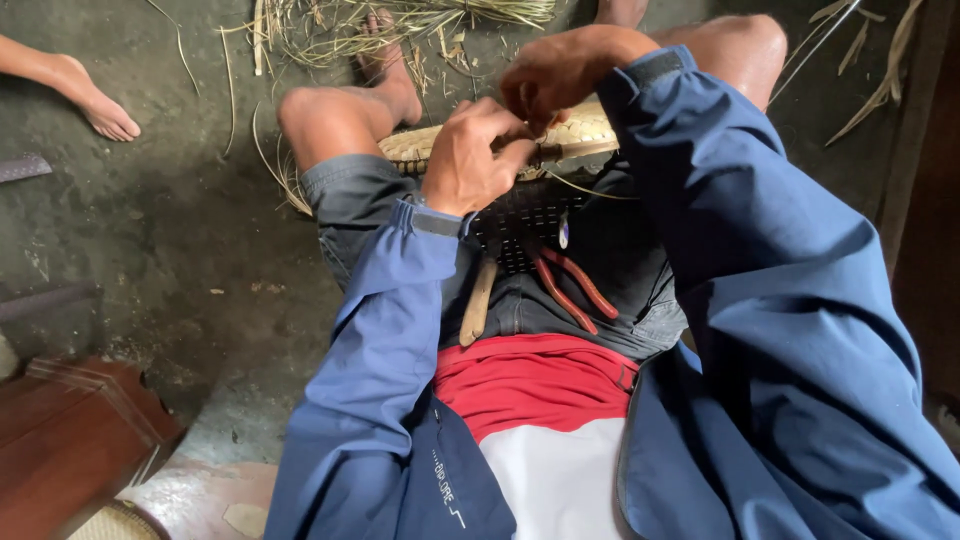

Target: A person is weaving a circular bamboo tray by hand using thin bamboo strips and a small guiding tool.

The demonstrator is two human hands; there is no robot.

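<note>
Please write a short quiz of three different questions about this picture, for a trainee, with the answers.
1. True or false: both hands work at the rim of the woven basket.
2. Which tool lies on the lap? A) pliers with red handles B) a hammer C) a saw
3. Fill in: on the floor beyond the knees lie dry ____ strips.

Key:
1. True: the left hand and right hand both grip the rim.
2. A, the pliers, beside a wooden stick.
3. Straw-coloured; the strips.

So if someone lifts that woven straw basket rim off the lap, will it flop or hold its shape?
The pale woven straw basket rim probably holds its curve: the braid looks tight and thick. It is likely light, being dry fibre. The loose strand trailing from it would probably flop.
</note>
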